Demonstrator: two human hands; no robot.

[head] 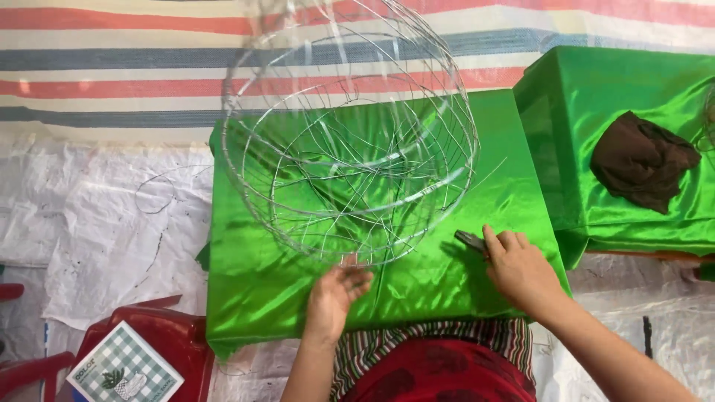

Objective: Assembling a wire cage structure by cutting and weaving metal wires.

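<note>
A round wire basket frame (350, 134) stands tilted on a table draped in shiny green cloth (253, 275). My left hand (335, 294) reaches up to its lower rim, fingers spread, touching or just under the wire. My right hand (518, 268) rests on the cloth to the right, closed over a small dark tool (469, 240), likely pliers, whose tip sticks out to the left. A thin loose wire runs from the frame toward the right.
A second green-draped table (596, 89) stands at the right with a dark brown cloth (644, 160) on it. A red plastic chair (160, 335) at the lower left carries a checked box (123, 368). White sheeting and a striped tarp cover the ground; loose wire (156, 190) lies there.
</note>
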